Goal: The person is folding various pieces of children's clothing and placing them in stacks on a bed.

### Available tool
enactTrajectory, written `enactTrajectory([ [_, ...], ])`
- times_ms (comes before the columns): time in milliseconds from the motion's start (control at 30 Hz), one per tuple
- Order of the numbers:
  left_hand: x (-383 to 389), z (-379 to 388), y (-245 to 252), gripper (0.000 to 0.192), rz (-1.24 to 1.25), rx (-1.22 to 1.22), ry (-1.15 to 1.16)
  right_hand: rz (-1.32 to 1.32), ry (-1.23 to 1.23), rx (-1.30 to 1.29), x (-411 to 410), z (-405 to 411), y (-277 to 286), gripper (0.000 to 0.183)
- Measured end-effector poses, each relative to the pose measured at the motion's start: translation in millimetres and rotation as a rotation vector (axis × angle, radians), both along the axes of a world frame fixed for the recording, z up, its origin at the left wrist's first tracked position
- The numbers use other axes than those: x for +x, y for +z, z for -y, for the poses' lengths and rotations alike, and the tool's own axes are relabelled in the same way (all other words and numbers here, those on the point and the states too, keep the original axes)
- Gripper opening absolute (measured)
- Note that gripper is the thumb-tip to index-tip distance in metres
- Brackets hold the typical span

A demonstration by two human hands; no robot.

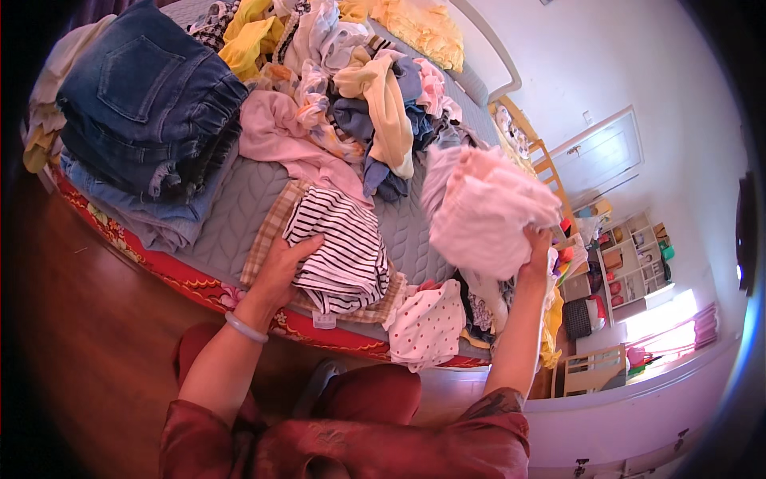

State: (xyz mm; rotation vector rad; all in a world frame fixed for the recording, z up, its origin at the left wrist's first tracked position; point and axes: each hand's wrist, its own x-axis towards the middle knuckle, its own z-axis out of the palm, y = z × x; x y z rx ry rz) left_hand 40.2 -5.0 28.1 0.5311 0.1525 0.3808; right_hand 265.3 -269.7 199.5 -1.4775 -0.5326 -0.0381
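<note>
My left hand [280, 270] grips the near left edge of a folded black-and-white striped garment [338, 248], thumb on top and fingers mostly hidden underneath. Beneath that garment lies a brown checked cloth [272, 230] on the grey quilted bedspread [239, 209]. Raised at the right, a folded pale pink garment [488, 209] is held by its right edge in my right hand [537, 254]; its outline is a little blurred. A white garment with red dots [428, 323] droops over the bed's front edge between my forearms.
Folded jeans [140, 84] form a tall stack at the left. Across the middle spreads a loose heap of clothes, with a pink garment [272, 129] and a cream one [383, 99]. Yellow ruffled fabric [422, 30] lies at the far end. White shelves [637, 257] stand beyond the right side.
</note>
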Motion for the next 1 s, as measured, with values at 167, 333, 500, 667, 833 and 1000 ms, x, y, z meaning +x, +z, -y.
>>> enactTrajectory([
  [167,2,-1,-3,0.031,0.013,-0.010,-0.031,0.557,-0.221,-0.443,32,-35,22,0.045],
  [333,0,-1,0,0.030,0.028,-0.003,-0.036,1.282,-0.561,-0.957,43,-66,-69,0.048],
  [500,0,0,1,0.030,0.016,0.006,-0.046,1.182,-0.453,-1.161,6,-59,-124,0.051],
  [667,-2,-1,1,0.030,0.014,0.005,-0.050,0.941,-0.291,-1.265,17,-46,-87,0.052],
  [833,-7,-4,1,0.028,0.020,0.006,-0.035,1.157,-0.607,-1.094,56,-71,-79,0.043],
  [1000,-1,-4,-2,0.027,0.038,-0.082,-0.092,0.666,-0.408,-1.380,94,-61,-122,0.049],
])
